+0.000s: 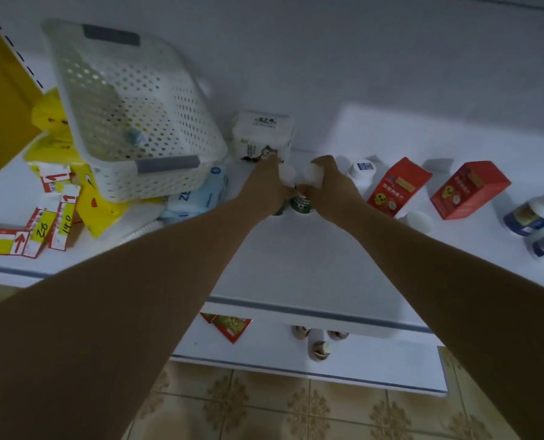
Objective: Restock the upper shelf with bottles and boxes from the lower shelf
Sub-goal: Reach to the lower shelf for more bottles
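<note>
Both my arms reach over the white upper shelf (pixel 296 268). My left hand (pixel 269 185) grips the white cap of a green-labelled bottle (pixel 279 208). Right beside it, my right hand (pixel 332 188) grips the white cap of a second green-labelled bottle (pixel 302 203). The two bottles stand upright, touching, on the upper shelf. Two red boxes (pixel 397 187) (pixel 469 189) stand to the right, with a white bottle (pixel 362 171) between them and my right hand. On the lower shelf (pixel 264 350) I see a few brown bottles (pixel 320 350) and a red packet (pixel 231 325).
A white perforated basket (pixel 131 115) sits tilted at the left on yellow packs (pixel 96 204) and a blue wipes pack (pixel 197 198). A white tissue pack (pixel 262 136) lies behind my left hand. Blue-labelled jars (pixel 530 217) stand at the far right. Price tags (pixel 42 223) lie at the left.
</note>
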